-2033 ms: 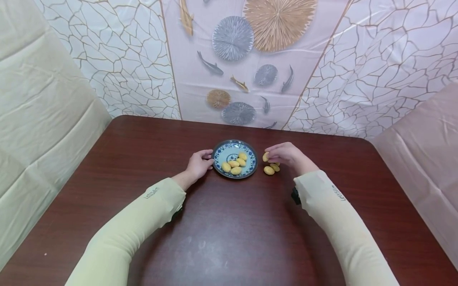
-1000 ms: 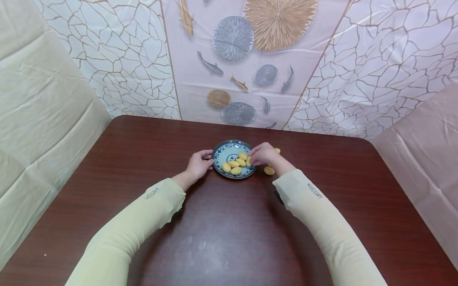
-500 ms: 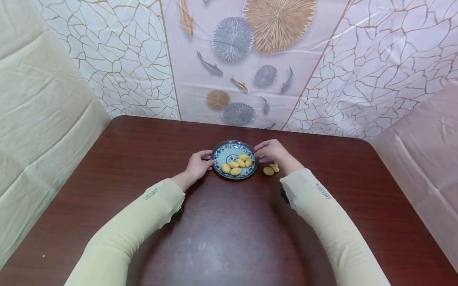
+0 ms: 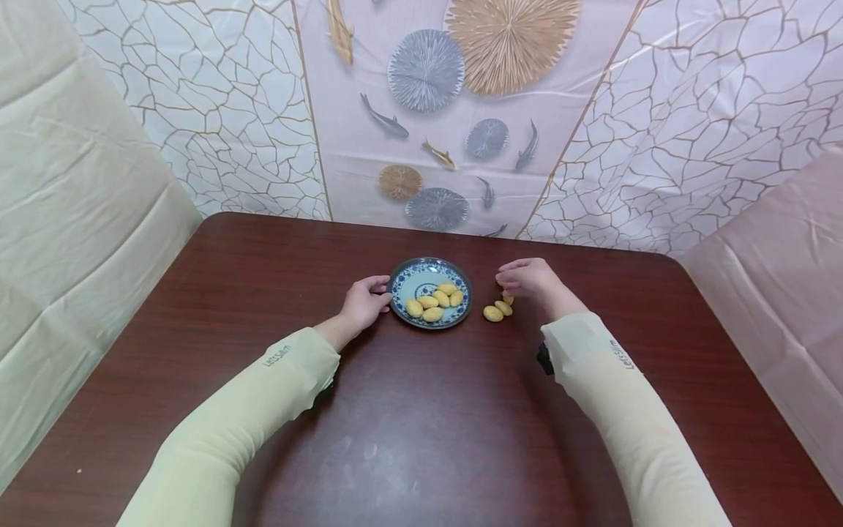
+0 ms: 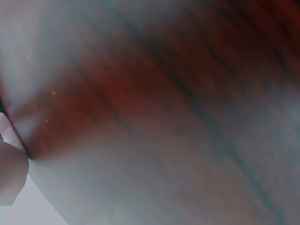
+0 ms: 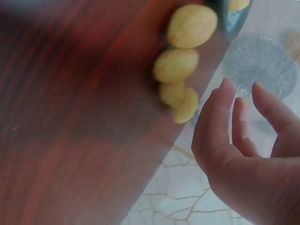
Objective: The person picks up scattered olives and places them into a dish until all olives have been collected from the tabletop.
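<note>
My left hand (image 4: 365, 301) holds the left rim of a round blue-and-white plate (image 4: 403, 282) with a dark edge; only part of that hand shows in the left wrist view. Several small yellow oval pieces (image 4: 432, 314), like little potatoes, lie in the plate's front and right part. To the right of the plate, more yellow pieces (image 4: 492, 313) rest on the table in a short row. Above the far end of this row hovers my right hand (image 4: 532, 280). In the right wrist view its thumb and fingers (image 6: 218, 117) stand apart, with nothing between them.
Everything rests on a dark reddish-brown table (image 4: 395, 410). Behind its far edge hangs a patterned backdrop (image 4: 448, 146) with fish and round shapes. Pale cloth (image 4: 72, 219) covers the left side, and pinkish cloth (image 4: 777, 293) the right.
My right hand carried a yellow piece to the plate's right part and let it go. It then moved back right, over the row on the table. The left hand stays at the rim.
</note>
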`<state>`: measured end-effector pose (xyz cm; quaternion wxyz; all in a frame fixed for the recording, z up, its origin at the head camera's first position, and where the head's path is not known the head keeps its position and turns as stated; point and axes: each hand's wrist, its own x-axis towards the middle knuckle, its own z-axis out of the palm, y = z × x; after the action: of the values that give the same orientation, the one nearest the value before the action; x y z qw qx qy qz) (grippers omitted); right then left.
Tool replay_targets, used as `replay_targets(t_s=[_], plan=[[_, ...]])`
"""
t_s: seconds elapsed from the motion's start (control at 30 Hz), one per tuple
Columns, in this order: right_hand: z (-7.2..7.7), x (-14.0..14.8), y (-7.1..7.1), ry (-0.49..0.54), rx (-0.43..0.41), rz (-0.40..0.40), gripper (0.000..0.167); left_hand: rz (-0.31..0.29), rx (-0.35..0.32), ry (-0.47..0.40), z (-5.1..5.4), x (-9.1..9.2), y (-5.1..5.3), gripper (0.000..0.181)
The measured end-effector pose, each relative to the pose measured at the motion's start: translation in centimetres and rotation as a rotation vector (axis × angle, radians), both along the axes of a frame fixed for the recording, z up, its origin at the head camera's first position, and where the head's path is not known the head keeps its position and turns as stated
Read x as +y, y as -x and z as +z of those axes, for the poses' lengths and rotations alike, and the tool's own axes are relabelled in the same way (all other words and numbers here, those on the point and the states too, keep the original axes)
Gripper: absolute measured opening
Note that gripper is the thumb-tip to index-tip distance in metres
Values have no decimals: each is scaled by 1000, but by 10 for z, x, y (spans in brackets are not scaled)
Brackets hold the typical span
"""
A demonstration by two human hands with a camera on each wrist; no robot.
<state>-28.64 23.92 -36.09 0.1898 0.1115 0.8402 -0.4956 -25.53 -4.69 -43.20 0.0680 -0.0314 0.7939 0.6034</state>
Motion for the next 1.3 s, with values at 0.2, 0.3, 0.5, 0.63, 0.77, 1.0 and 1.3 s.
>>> replay_targets(t_s=[0.2,0.3,0.5,0.63,0.77,1.0,1.3], plan=[[-6,10,-1,1,-19,-46,43,0,-4,-5,0,0,0,41],[-10,13,-1,-19,-28,-51,42,0,-6,-9,-1,0,0,41],[-18,16,-3,-37,-47,-72,39,-1,-17,-14,-1,-1,1,41],[-21,17,-4,-19,-54,-69,33,-3,-19,-15,-1,-1,1,41],[-21,15,-5,2,-53,-61,30,-7,-20,-10,1,-1,0,42],[-19,14,-5,8,-52,-65,31,-10,-17,-1,1,0,0,42],[-23,17,-3,30,-53,-64,35,-7,-14,0,2,0,-1,41]])
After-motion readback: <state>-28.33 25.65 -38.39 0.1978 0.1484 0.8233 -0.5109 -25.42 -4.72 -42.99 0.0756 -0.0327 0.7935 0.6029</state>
